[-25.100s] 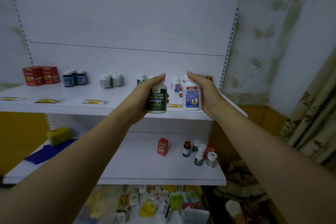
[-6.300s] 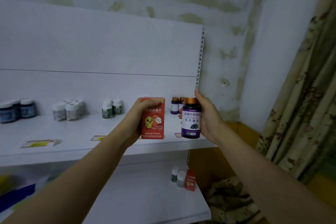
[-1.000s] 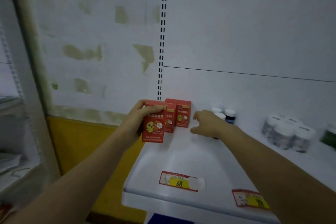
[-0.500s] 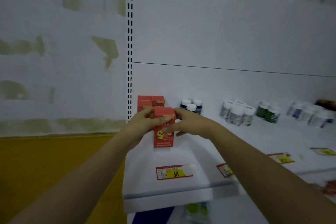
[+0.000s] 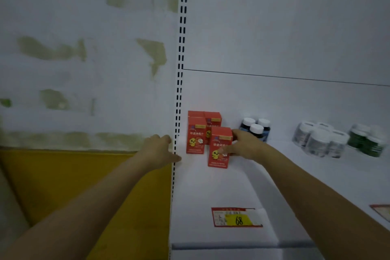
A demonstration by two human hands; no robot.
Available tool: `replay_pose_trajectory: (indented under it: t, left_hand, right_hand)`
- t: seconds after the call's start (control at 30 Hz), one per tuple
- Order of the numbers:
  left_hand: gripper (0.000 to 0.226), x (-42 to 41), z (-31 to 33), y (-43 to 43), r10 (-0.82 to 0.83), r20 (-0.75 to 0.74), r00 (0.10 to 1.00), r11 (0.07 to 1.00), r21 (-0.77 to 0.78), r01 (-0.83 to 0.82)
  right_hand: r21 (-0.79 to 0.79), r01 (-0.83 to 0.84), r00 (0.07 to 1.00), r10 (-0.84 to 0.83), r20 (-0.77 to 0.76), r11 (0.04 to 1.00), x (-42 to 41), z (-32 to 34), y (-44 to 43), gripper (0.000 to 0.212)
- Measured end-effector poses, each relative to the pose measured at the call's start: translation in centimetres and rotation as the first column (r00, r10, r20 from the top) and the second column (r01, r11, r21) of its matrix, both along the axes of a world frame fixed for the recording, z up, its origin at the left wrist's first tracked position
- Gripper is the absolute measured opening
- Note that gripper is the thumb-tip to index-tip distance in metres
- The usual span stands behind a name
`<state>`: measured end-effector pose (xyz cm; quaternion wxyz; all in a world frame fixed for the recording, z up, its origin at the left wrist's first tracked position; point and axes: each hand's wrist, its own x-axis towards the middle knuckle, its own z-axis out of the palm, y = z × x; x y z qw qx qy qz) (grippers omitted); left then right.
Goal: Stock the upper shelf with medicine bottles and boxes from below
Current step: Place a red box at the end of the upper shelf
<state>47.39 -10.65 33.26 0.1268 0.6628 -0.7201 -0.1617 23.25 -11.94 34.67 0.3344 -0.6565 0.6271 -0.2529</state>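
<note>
Grips with the right hand (image 5: 245, 146) a small red cardboard box printed with a yellow cartoon chick (image 5: 218, 157) — thumb across the printed front, the other fingers round its right side and behind. Holds it upright on the white metal upper shelf (image 5: 211, 188), base apparently down on the surface. Reaches out with the left hand (image 5: 158, 150) as well, released and holding nothing, fingers loosely spread, just left of the shelf's edge and in front of the white slotted upright (image 5: 180, 69).

Just behind and to the left of the held box: a group of matching red cardboard boxes (image 5: 196, 139), bunched in the back left corner against the white back panel (image 5: 274, 27). To their right, three dark blue bottles with white caps (image 5: 256, 131), close behind the right hand. Farther right, a cluster of pale grey jars with white lids (image 5: 318, 142), then dark green bottles (image 5: 367, 140) near the frame's edge — blurred. Near the shelf's front lip, a red-bordered price label with a yellow patch marked 68 (image 5: 236, 219). Beyond the upright to the left, a white wall with olive stains (image 5: 84, 53) above a mustard-yellow lower band (image 5: 84, 181).
</note>
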Motion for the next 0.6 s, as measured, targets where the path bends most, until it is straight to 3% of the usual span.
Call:
replay_pose_trajectory:
  t: [0.1,0.3,0.6]
  left_hand:
    - [0.069,0.9,-0.6,-0.7,0.055,-0.070,0.996,0.998,0.008,-0.054]
    - [0.065,1.1,-1.1,-1.6,0.092,-0.189,0.978,0.996,0.006,-0.092]
    - [0.064,0.5,-1.8,-2.6,0.097,-0.180,0.979,0.995,0.012,-0.096]
  right_hand:
    - [-0.019,-0.002,1.000,0.003,0.011,1.000,0.2,0.2,-1.1,0.044]
    - [-0.119,0.074,0.996,-0.066,0.064,0.990,0.3,-0.5,-3.3,0.057]
    - [-0.190,0.073,0.994,-0.087,-0.068,0.979,0.3,-1.0,-4.6,0.051]
